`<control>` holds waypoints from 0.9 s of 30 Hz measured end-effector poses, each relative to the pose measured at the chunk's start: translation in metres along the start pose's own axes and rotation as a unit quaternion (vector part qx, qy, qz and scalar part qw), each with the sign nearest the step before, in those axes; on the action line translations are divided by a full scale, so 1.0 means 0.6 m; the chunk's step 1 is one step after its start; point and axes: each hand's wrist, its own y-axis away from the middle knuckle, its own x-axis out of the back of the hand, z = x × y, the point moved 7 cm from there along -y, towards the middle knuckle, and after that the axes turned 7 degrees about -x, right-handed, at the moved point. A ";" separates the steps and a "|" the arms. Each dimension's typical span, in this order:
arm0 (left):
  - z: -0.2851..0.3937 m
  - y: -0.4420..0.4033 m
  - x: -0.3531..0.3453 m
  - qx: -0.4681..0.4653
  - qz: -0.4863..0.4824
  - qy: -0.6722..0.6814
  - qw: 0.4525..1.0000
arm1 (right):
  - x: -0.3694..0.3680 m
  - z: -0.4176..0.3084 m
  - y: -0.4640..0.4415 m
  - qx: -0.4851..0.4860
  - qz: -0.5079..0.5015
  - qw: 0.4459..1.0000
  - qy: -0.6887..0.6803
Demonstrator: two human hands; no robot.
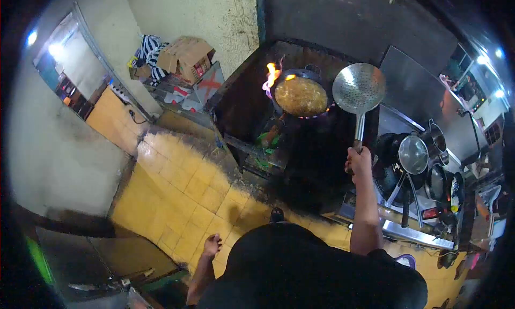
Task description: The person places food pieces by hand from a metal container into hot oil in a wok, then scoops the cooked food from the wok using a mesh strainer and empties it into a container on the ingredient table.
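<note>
A perforated metal skimmer [359, 88] is held up by its handle in my right hand [359, 161], to the right of a wok. The wok's bubbling golden contents [301, 96] fill much of it, and what they are cannot be made out. Flames [271, 79] rise at the wok's left edge, with more glow beneath it. My left hand [212, 246] hangs low over the yellow floor, fingers partly curled, away from the stove and near no object.
Strainers [413, 154], pots [437, 136] and pans stand on the right. A cardboard box [186, 58] and striped cloth [149, 54] lie on a ledge at the upper left. Below is a yellow tiled floor [177, 185]; a dark surface with utensils is at the lower left.
</note>
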 end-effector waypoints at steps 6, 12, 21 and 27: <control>-0.096 0.059 0.204 0.148 0.221 -0.016 0.964 | -0.068 -0.025 -0.098 0.046 0.095 0.967 0.233; -0.043 -0.046 0.136 -0.038 -0.096 -0.732 0.674 | -0.135 -0.076 -0.096 0.067 0.155 0.879 0.446; 0.326 -0.282 0.111 -0.035 0.003 -0.165 0.986 | -0.263 -0.030 -0.101 -0.021 0.173 0.877 0.447; 0.419 -0.335 0.158 -0.051 -0.017 -0.143 0.988 | -0.332 0.008 -0.083 -0.199 0.023 0.971 0.127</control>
